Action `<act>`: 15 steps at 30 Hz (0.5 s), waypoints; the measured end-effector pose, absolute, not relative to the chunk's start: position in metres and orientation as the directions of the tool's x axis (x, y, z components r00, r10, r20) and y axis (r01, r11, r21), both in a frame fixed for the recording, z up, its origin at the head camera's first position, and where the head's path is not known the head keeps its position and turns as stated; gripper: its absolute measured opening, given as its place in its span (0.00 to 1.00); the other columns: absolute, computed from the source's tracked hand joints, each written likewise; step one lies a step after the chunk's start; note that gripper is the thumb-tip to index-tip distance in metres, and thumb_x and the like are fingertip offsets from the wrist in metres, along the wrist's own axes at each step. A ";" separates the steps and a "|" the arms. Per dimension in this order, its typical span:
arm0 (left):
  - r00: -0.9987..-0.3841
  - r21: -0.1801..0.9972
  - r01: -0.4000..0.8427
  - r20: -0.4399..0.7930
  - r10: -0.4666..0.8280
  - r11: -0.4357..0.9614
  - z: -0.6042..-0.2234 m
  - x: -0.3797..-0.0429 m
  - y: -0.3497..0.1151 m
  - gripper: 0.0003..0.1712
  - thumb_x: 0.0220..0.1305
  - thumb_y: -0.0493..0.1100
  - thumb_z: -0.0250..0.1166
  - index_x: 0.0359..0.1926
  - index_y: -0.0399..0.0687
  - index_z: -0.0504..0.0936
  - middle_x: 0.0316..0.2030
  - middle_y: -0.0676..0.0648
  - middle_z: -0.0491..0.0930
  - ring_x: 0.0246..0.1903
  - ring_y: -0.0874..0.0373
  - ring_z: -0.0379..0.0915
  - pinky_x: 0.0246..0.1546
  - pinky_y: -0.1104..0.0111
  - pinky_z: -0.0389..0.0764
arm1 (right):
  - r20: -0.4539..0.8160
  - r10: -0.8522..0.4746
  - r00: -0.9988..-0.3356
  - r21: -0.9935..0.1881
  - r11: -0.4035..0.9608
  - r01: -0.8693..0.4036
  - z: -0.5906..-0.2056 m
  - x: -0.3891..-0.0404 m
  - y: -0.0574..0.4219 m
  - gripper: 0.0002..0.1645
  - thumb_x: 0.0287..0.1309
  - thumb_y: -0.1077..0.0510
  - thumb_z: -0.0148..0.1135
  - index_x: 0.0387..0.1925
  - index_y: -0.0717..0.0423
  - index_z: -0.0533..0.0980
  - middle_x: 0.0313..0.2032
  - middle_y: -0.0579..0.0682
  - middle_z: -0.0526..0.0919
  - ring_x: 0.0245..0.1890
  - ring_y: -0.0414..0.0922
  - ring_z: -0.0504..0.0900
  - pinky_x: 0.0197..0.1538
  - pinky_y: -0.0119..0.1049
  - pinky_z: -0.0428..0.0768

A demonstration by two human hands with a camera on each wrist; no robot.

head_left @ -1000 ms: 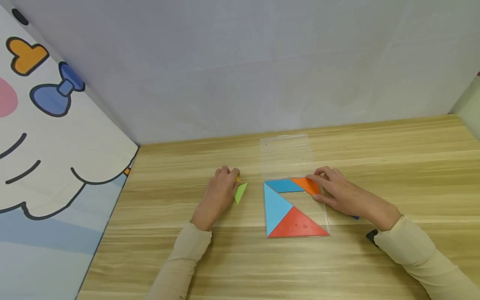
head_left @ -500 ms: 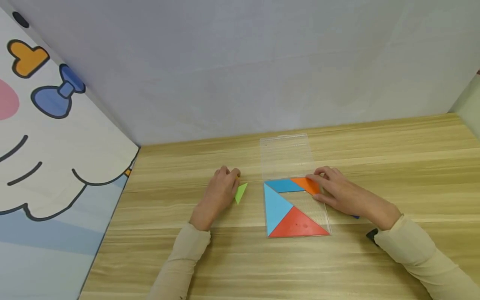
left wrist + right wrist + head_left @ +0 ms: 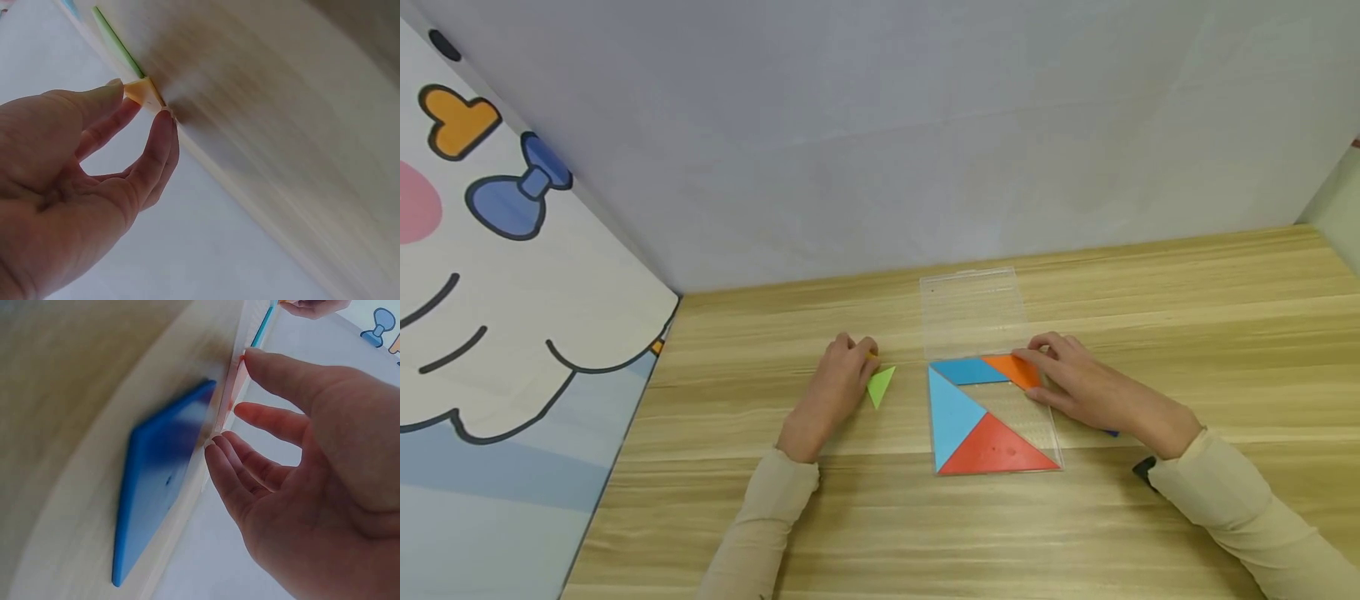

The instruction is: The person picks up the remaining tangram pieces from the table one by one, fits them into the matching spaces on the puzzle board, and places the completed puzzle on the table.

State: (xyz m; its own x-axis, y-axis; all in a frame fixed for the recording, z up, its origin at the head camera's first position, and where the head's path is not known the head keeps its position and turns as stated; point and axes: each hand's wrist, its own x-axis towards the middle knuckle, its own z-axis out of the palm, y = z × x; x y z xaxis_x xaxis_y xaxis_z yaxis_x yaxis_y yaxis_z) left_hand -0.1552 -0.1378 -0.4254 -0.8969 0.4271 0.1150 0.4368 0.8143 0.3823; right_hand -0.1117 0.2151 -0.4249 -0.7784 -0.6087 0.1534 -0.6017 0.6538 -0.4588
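The thumb and fingers of the left hand [image 3: 831,387] pinch a small yellow-orange piece [image 3: 149,95] by its edges; whether it is lifted clear of the surface [image 3: 647,500] I cannot tell. Right at these fingertips, on the side nearer the body, lies a green piece [image 3: 881,387], its visible long edge slanting and facing the clear case [image 3: 1026,412]. The left hand is plainly the nearer to both.

Beyond a strip of bare surface, to the person's right, sits that case, which is the key relation: the pinched piece is outside it, level with its far row. There a blue parallelogram [image 3: 968,372] lies with its long axis left to right, and against its right end is an orange piece [image 3: 1009,367], held between thumb and index finger of the right hand [image 3: 1078,383].

The uncovered part of the case lies toward the body from that row, bounded below by a light-blue triangle [image 3: 951,421] and a red triangle [image 3: 992,450]. Outside, beneath the right hand, a dark-blue piece [image 3: 164,481] rests on the surface.
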 end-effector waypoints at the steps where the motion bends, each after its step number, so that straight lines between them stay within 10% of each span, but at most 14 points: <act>1: -0.895 0.382 0.442 0.121 0.430 0.811 -0.426 -0.155 -0.138 0.06 0.74 0.36 0.62 0.46 0.35 0.80 0.39 0.36 0.74 0.37 0.45 0.72 0.39 0.55 0.78 | 0.153 -0.608 -0.779 -0.459 0.654 -0.601 -0.425 -0.112 0.215 0.30 0.65 0.62 0.69 0.66 0.68 0.72 0.56 0.62 0.73 0.52 0.57 0.72 0.51 0.51 0.77; 15: -0.865 0.342 0.501 0.159 0.477 0.795 -0.427 -0.153 -0.137 0.03 0.72 0.30 0.60 0.43 0.36 0.79 0.38 0.36 0.72 0.37 0.45 0.68 0.39 0.56 0.76 | 0.160 -0.608 -0.778 -0.452 0.656 -0.605 -0.427 -0.113 0.215 0.30 0.65 0.62 0.69 0.65 0.68 0.72 0.56 0.62 0.74 0.52 0.57 0.72 0.51 0.52 0.77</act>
